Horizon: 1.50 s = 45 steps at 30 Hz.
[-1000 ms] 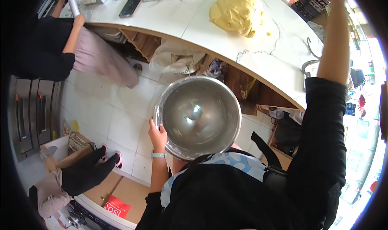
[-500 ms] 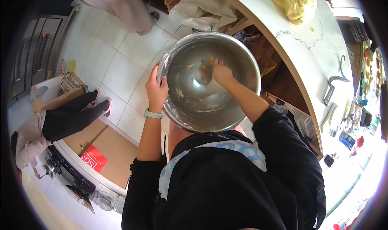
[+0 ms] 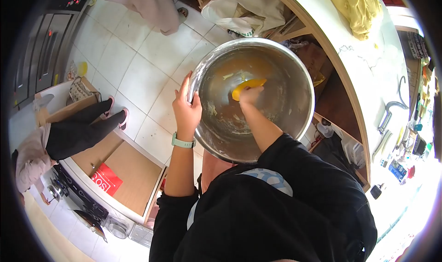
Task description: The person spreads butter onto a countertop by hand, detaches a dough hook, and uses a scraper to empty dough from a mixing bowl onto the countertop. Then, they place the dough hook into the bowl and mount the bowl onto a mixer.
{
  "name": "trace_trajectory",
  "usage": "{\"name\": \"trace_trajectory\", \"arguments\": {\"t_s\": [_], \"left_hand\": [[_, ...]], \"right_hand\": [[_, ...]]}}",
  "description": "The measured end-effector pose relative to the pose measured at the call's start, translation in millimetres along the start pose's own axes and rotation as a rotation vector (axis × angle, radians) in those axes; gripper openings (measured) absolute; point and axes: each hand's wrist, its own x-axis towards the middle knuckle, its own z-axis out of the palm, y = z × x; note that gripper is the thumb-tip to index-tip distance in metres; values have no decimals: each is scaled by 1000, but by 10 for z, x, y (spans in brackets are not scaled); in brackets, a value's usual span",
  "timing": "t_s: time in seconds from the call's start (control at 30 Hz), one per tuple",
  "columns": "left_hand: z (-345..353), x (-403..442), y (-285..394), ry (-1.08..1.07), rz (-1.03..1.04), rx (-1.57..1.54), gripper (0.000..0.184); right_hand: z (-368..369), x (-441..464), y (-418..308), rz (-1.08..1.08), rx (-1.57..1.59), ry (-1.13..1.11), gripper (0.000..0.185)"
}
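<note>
A large steel mixing bowl [image 3: 294, 105] rests at my lap, its inner wall streaked with pale, doughy residue. My left hand [image 3: 188, 112] holds the bowl's left rim, thumb on the near side and fingers along the outside. Inside the bowl, my right hand [image 3: 251, 95] is closed around a yellow scraper [image 3: 245, 85], which looks like flat plastic. Motion slightly blurs that hand, and its fingers partly cover the scraper. Small pale scraps cling to the bowl near the scraper and on the left side.
A marble-patterned counter [image 3: 368, 68] curves along the right, bearing a yellow cloth-like bundle [image 3: 357, 11] and a metal dough hook [image 3: 389, 112]. Open shelves lie beneath it. Another person [image 3: 69, 133] stands at left by the stove; a further person's clothing [image 3: 142, 4] shows at the top.
My right hand has moved toward me within the bowl, and the yellow scraper is now broadly visible. The bowl and my left hand appear further right and lower as the view shifts.
</note>
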Motion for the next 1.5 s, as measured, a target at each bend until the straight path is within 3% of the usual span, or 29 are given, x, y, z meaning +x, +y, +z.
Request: {"name": "trace_trajectory", "arguments": {"t_s": [0.17, 0.27, 0.47, 0.57, 0.67, 0.77, 0.87, 0.97, 1.07, 1.17, 1.37, 1.5], "left_hand": [[22, 31, -26, -18, 3, -15, 60], [-2, 68, 99, -45, 52, 176, 61], [-21, 78, 75, -83, 20, 45, 61], [-29, 79, 131, -56, 4, 87, 57], [-26, 70, 95, -37, 33, 97, 56], [-23, 73, 89, -37, 17, 57, 55], [-22, 77, 86, -48, 5, 54, 54], [-17, 67, -5, -82, -59, -10, 59], [-42, 123, 68, -108, 24, 89, 60], [-49, 144, 94, -130, -4, 40, 60], [-26, 166, 140, -85, -43, -25, 54], [-23, 133, 82, -92, -61, -37, 57]], "right_hand": [[229, -125, 23, -173, 186, 91, 38], [360, -40, 205, -227, 196, 131, 35], [80, 111, 104, -586, -246, -339, 32], [-75, 209, 7, -586, -201, -432, 29], [-110, 201, 65, -479, 114, -126, 30], [-256, 145, 33, -321, -225, -117, 35], [-299, 154, 21, -296, -368, -59, 38], [-271, 196, 54, -320, -412, -72, 39], [-260, 248, 73, -416, -332, -114, 44], [-165, 449, 159, -600, -401, -220, 46], [-15, 436, -108, -824, -585, -684, 36], [-36, 431, -149, -1112, -506, -894, 34]]}}
